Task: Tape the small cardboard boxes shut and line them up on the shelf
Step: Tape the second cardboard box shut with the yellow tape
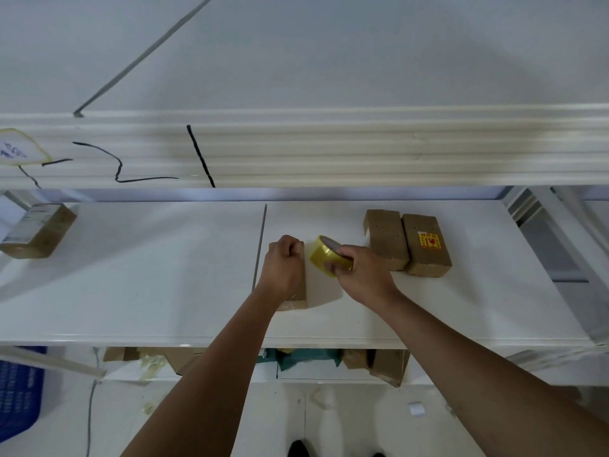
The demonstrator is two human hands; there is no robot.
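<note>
Lying lengthwise front-to-back, small box [296,300]

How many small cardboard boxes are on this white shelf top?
4: plain box beside stickered box at right, third box under the left hand, fourth box far left. Other boxes partly hidden below.

White shelving [131,275] with a ribbed upper beam [362,150] stands on pale floor [362,430] beside a blue crate [19,390].
</note>
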